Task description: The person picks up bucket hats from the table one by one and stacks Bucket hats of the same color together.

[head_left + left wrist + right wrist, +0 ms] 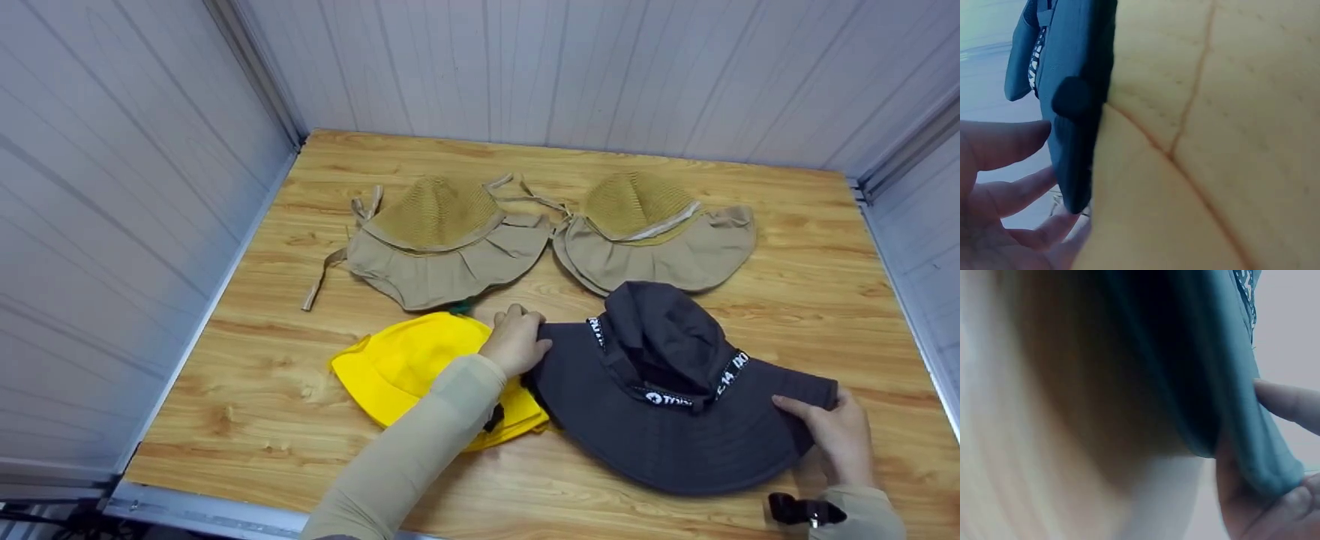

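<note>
A dark grey wide-brimmed sun hat with a black-and-white lettered band is at the front right, crown up. My left hand pinches the left end of its brim; in the left wrist view the thumb lies on one side and the fingers behind. At the brim's right end my right hand grips the edge, with the thumb on top. The right wrist view shows the brim between thumb and fingers. Beneath my left forearm, a yellow hat is partly hidden.
Two tan hats with ribbed crowns and ribbon ties, a left one and a right one, lie side by side further back. The wooden tabletop is bounded by panel walls at the back and sides.
</note>
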The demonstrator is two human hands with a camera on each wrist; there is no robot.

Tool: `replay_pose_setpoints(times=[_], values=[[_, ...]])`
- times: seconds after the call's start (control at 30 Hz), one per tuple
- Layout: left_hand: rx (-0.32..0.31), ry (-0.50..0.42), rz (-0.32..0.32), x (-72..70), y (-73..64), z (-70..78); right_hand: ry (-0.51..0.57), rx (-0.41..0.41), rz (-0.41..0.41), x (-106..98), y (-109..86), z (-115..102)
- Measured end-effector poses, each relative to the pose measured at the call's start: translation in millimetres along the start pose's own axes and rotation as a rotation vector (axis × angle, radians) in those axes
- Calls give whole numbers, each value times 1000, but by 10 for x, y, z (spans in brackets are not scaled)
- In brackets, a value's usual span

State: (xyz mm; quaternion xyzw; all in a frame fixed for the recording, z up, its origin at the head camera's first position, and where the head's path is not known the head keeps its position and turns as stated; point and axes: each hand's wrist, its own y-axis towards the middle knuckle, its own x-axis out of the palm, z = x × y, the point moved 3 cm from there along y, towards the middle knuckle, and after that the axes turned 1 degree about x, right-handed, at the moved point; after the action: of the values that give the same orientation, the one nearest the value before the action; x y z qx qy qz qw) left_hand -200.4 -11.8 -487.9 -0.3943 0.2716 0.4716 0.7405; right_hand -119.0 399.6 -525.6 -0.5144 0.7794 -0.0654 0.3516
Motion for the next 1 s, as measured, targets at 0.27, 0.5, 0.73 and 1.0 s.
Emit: replay_pose_setpoints(times=[0.27, 0.5, 0.73, 1.0], values=[[104, 342, 64, 120, -113, 187, -477, -269, 78, 104, -128, -203], [112, 480, 67, 215, -149, 222, -557, -521, -142, 451, -223, -357], [86, 527, -13, 289, -103, 180, -601, -556, -267, 562, -192, -374], [83, 524, -48, 345, -47, 154, -633, -520, -303, 538, -113, -377]])
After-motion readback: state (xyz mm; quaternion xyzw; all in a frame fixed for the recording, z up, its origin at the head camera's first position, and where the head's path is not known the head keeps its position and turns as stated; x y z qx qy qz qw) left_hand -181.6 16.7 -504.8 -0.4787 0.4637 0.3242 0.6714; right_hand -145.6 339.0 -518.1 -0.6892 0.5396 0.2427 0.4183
